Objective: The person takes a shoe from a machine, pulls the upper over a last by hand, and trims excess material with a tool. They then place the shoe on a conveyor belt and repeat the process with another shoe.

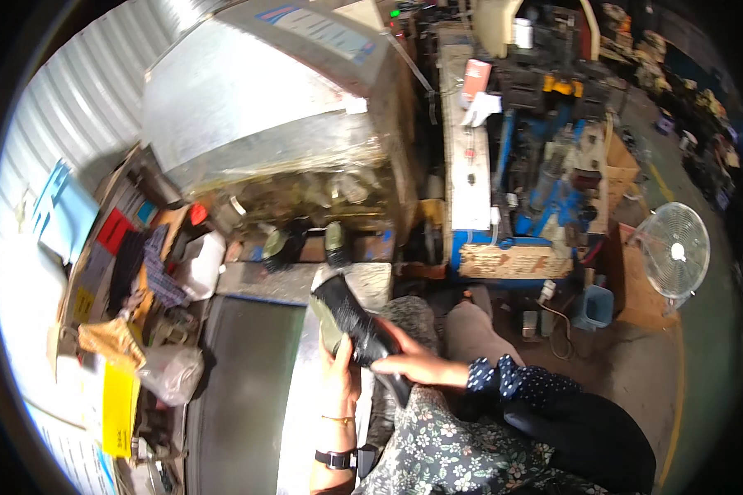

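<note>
A black shoe [353,312] with an olive-green side is held aloft in both hands, tilted, its broad end pointing up and to the left. The left hand [338,375] is curled at its lower left, thumb against the olive part; the right hand [421,365] is partly closed around the narrower dark end, thumb on the near side. Steadying it well probably calls for firm support from the left and a lighter right grip, so the dark upper isn't creased. Beneath lies a pale table [301,421], beside a dark belt [243,371]; beyond, two similar shoes [334,241] stand before a metal housing [264,99].
</note>
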Tool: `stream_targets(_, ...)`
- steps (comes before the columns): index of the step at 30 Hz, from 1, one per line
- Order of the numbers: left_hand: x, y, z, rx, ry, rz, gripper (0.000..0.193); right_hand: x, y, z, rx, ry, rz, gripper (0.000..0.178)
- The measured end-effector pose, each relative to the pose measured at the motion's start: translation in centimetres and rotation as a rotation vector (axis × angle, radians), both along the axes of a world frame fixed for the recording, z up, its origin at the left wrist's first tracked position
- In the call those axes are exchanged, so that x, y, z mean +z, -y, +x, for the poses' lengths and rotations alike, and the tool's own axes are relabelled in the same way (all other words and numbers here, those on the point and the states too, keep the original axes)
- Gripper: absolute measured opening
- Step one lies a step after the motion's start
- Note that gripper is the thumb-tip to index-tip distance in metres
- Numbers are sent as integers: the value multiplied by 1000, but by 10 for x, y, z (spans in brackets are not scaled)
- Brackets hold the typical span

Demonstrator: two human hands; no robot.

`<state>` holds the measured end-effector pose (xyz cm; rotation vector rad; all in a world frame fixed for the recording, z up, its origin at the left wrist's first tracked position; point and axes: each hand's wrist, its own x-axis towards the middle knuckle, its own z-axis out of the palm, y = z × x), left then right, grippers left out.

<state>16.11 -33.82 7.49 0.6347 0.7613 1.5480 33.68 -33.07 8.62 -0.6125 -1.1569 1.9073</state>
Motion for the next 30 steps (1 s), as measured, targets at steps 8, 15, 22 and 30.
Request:
stream_targets(8,-8,-4,67,-532,-1138,327,41,103,-66,257,-750,634,691,77)
stream_targets(15,-63,12,60,-462,-1520,761,25,149,-147,417,-1287,1401,667,70)
stream_targets(22,-66,11,72,-320,-1616,706,17,168,-186,459,-939,1720,501,71)
stream_targets(30,-70,12,76,-248,-1607,715,14,143,-169,409,-939,1914,437,82)
